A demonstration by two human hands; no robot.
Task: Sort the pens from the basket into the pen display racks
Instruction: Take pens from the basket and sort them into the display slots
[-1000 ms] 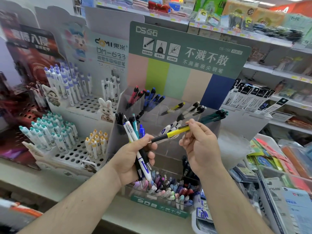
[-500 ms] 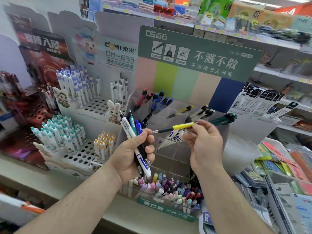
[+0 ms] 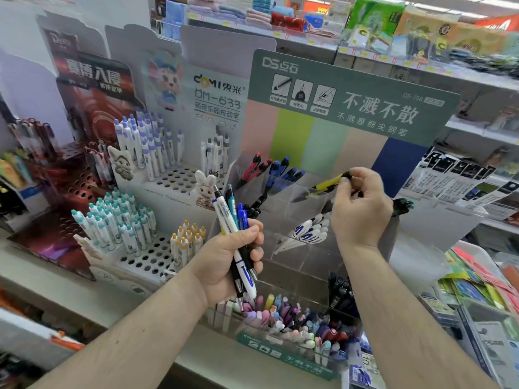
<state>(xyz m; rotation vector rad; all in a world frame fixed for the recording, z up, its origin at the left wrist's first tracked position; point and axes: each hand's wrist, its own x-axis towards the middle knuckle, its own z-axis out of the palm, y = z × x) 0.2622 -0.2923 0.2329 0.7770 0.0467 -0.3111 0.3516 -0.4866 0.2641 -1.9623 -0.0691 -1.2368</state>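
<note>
Yellow pen (image 3: 325, 187), tip behind clear rack (image 3: 295, 209)

Folded towels (image 3: 261, 15) sit stacked on top shelf at back. Green & yellow packets (image 3: 398, 23) crowd upper right shelf. Flat colored packs (image 3: 477, 284) lie in a tray at lower right edge.

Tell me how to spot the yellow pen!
Find the big green sign with white writing, then the clear plastic pen rack below it. Over its top row, the right hand pinches a yellow and black pen, tip pointing down-left. It is the only yellow one; neighbouring pens are red or blue.
</note>
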